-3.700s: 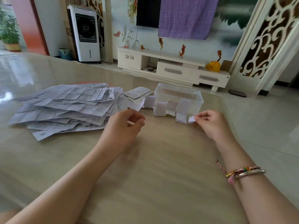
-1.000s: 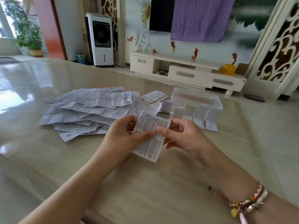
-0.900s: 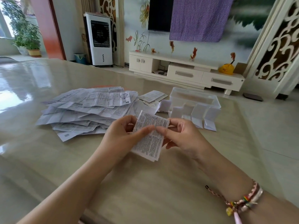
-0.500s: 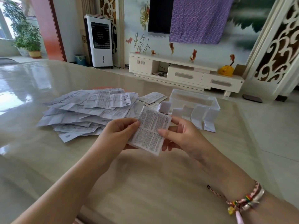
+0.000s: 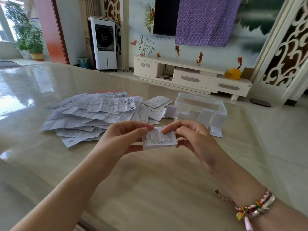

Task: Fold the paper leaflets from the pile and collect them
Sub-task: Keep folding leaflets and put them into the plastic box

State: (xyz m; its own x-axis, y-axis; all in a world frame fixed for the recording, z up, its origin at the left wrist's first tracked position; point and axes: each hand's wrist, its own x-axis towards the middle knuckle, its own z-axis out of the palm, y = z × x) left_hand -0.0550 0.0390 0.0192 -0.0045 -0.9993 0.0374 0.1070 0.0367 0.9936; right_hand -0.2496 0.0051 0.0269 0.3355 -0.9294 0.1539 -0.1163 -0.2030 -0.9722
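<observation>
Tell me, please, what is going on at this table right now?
A person is folding paper leaflets. Both the left hand and the right hand pinch one small folded leaflet above the table. A loose pile of unfolded leaflets lies to the left. Several folded pieces stand by a clear plastic box behind the hands.

Leaflet (image 5: 159,137) print too small to read; its side edges behind fingers (image 5: 133,132).

The leaflet (image 5: 159,137) is now folded in half.
</observation>
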